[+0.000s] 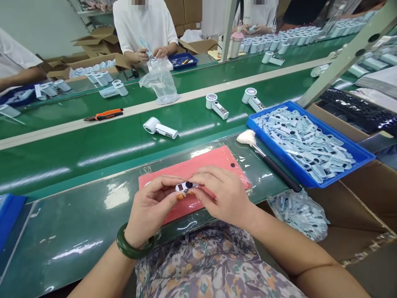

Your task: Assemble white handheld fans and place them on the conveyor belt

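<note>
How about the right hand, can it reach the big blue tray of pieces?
Probably yes: the blue tray is uncovered and near the right hand, with just a black-handled hammer lying between. That hand and the left hand hold a small white part, so it'd probably let go first.

Mat (217,156): smooth, low sheen, glossy clear film at edge. Part (180,188) over mat: prob. smooth white plastic. Table (77,219) under mat: slick, v. shiny. Belt (108,142) beyond mat: smooth, glossy streaks. R of mat: tool (281,171) w/ shiny metal neck, matt blk handle; tray (350,171), semi-gloss plastic; bag (300,215), crinkly clear plastic; box (362,203), matt cardboard. Nearside of mat: dress (201,265), soft creased cloth; bangle (132,247), polished.
</note>
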Motion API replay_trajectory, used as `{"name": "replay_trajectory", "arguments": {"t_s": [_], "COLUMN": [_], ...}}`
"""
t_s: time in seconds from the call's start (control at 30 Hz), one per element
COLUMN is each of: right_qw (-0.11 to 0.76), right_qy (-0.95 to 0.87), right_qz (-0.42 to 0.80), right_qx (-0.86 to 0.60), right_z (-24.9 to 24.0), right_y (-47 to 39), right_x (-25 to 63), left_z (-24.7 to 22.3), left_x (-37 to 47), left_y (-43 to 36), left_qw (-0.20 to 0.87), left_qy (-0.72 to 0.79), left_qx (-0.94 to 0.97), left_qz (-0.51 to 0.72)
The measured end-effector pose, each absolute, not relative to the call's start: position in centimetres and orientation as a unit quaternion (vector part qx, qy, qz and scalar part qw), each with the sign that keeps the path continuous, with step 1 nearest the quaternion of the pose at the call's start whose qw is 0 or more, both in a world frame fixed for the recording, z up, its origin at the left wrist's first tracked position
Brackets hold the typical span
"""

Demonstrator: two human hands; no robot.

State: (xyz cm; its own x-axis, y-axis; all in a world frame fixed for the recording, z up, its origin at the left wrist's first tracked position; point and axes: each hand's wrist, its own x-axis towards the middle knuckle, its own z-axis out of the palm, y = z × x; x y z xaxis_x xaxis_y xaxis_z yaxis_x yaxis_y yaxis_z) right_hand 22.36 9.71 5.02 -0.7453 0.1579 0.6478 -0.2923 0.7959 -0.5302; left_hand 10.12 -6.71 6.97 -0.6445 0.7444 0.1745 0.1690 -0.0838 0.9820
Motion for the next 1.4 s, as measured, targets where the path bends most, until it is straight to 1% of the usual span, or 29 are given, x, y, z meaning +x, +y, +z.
{"name": "replay_trajectory", "arguments": {"t_s": [0.17, 0.33, 0.5, 0.6, 0.67, 0.73, 0.8, 0.9, 0.97, 1.13, 1.27, 1.4], "right_qw": [0.402, 0.442, 0.442, 0.432, 0.416, 0.409, 0.420, 0.425, 0.422, 0.432, 0.451, 0.450], "right_qy": [-0.890, -0.883, -0.881, -0.875, -0.856, -0.826, -0.804, -0.794, -0.792, -0.793, -0.805, -0.829], "right_qz": [0.211, 0.148, 0.160, 0.219, 0.306, 0.385, 0.419, 0.434, 0.439, 0.423, 0.375, 0.316], "right_qx": [0.038, 0.057, 0.049, 0.014, -0.020, -0.038, -0.030, 0.012, 0.032, 0.071, 0.085, 0.101], "right_z": [5.1, 4.7, 4.0, 3.7, 3.8, 4.2, 4.6, 4.9, 4.9, 4.8, 4.8, 4.6], "right_y": [9.1, 9.0, 9.0, 9.3, 9.7, 10.0, 10.1, 9.9, 9.8, 9.6, 9.5, 9.4], "right_x": [22.4, 22.2, 22.0, 21.9, 21.9, 21.9, 22.0, 22.1, 22.1, 21.9, 21.8, 22.0], "left_z": [7.2, 7.0, 6.3, 6.1, 6.1, 6.2, 6.2, 6.1, 5.9, 5.5, 5.6, 5.6], "left_x": [10.5, 10.7, 10.5, 10.5, 10.5, 10.6, 10.6, 10.4, 10.3, 10.4, 10.8, 11.0], "left_y": [-7.2, -7.2, -7.4, -7.6, -7.5, -7.4, -7.2, -7.2, -7.4, -7.7, -7.5, -7.3], "left_qw": [0.184, 0.144, 0.101, 0.081, 0.096, 0.143, 0.205, 0.285, 0.309, 0.318, 0.332, 0.355], "left_qy": [0.650, 0.666, 0.685, 0.694, 0.698, 0.690, 0.664, 0.612, 0.588, 0.562, 0.551, 0.536], "left_qx": [0.366, 0.410, 0.457, 0.483, 0.473, 0.435, 0.386, 0.334, 0.324, 0.327, 0.311, 0.297], "left_qz": [0.640, 0.607, 0.558, 0.528, 0.529, 0.560, 0.606, 0.658, 0.674, 0.690, 0.700, 0.705]}}
